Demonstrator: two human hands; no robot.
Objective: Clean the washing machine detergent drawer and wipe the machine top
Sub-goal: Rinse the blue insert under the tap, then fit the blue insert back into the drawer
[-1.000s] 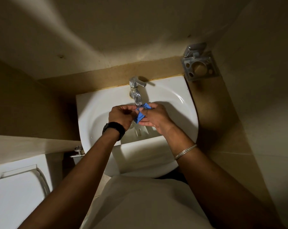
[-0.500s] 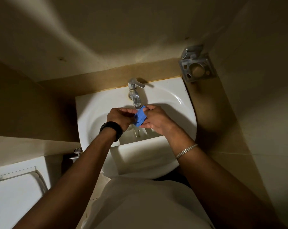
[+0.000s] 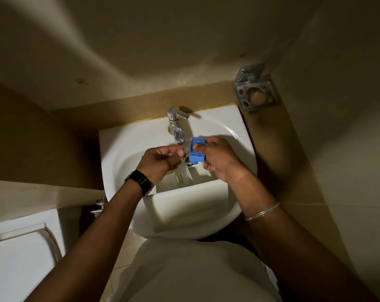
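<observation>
A small blue plastic drawer insert [image 3: 197, 151] is under the spout of the chrome tap [image 3: 175, 127], where water runs. My right hand [image 3: 217, 159] grips the insert from its right side. My left hand [image 3: 160, 161] is just left of it with fingers curled, thumb near the water stream; I cannot tell whether it touches the insert. Below my hands the white detergent drawer [image 3: 184, 203] lies in the white sink [image 3: 119, 153], its front panel towards me.
A metal toothbrush holder [image 3: 255, 92] is fixed on the wall at the sink's back right corner. A white toilet cistern [image 3: 16, 258] stands at the lower left, with a chrome valve [image 3: 99, 205] between it and the sink. Walls close in on both sides.
The blue insert has shifted right and turned with my right hand, showing more of its face. My left hand has drawn slightly away from it.
</observation>
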